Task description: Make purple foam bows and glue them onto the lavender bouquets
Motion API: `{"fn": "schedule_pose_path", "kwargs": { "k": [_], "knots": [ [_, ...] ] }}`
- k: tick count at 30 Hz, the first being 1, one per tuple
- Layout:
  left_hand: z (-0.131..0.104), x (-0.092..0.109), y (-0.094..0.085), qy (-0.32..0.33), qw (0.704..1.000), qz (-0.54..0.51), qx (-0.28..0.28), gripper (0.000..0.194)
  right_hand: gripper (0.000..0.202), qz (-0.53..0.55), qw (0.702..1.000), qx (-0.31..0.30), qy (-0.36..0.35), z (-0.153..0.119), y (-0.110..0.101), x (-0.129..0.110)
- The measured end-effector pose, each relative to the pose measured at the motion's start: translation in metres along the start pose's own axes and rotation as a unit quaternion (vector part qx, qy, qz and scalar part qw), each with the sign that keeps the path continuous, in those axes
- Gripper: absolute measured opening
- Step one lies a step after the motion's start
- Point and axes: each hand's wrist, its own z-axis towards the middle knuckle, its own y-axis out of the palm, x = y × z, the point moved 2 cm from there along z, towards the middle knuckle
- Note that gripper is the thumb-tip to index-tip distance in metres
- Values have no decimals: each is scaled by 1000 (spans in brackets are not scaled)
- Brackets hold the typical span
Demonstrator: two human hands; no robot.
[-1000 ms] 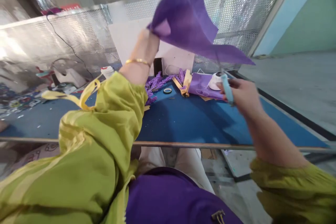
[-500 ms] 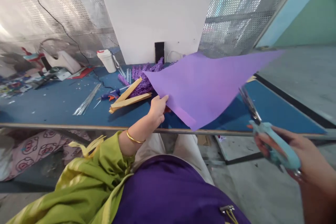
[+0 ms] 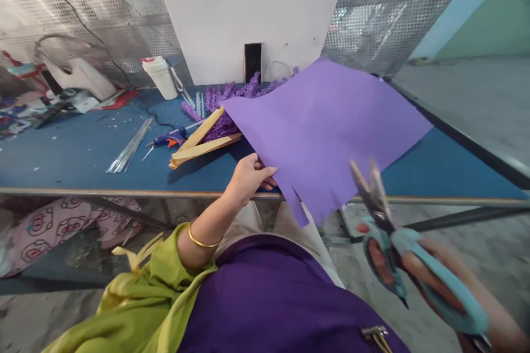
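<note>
In the centre of the frame a purple sheet (image 3: 327, 127) is held by the left hand (image 3: 248, 176), whose fingers are pinched together on the sheet's left edge, near the front rim of the blue table (image 3: 83, 154). The sheet is spread out towards the upper right, partly above the table, and its lower corner hangs over the table's front edge. A short cut is seen in this lower edge, so that a narrow strip is parted from the rest.

In the lower right of the frame light blue scissors (image 3: 397, 248) are gripped by the right hand (image 3: 447, 292), with the fingers passed through the handle loops and closed around them. The blades are blurred; they point up towards the sheet's lower edge, and it cannot be told whether they touch it.

To the left of the sheet, 2 yellowish strips (image 3: 199, 146) are laid on the table against a heap of purple trimmings (image 3: 232, 102). A glue gun (image 3: 165, 140) is seen further left, and a white bottle (image 3: 159, 77) stands in the upper left. A white board (image 3: 248, 5) is leaned against the perforated metal screen (image 3: 389, 5) at the top.
</note>
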Motion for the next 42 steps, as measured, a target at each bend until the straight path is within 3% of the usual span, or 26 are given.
{"fn": "schedule_pose_path", "kwargs": {
  "k": [3,9,14,25,32,42],
  "knots": [
    [-8,-1,-6,-1,999,34,-24,17,40,41,989,-143,8,14,16,-14],
    [-11,0,-7,-14,998,61,-22,16,50,59,956,-267,107,24,35,-8],
    [-9,2,-8,-22,998,41,-31,17,49,38,950,-274,146,22,39,-6],
    [-16,-2,-10,-35,998,24,-53,15,47,13,949,-292,116,39,56,-32],
    [-25,-11,-4,-46,996,8,-76,20,49,27,944,-305,121,44,63,-29],
    [-28,-20,-1,-56,996,-7,-62,25,47,81,943,-270,176,45,71,-18]
  ]
}}
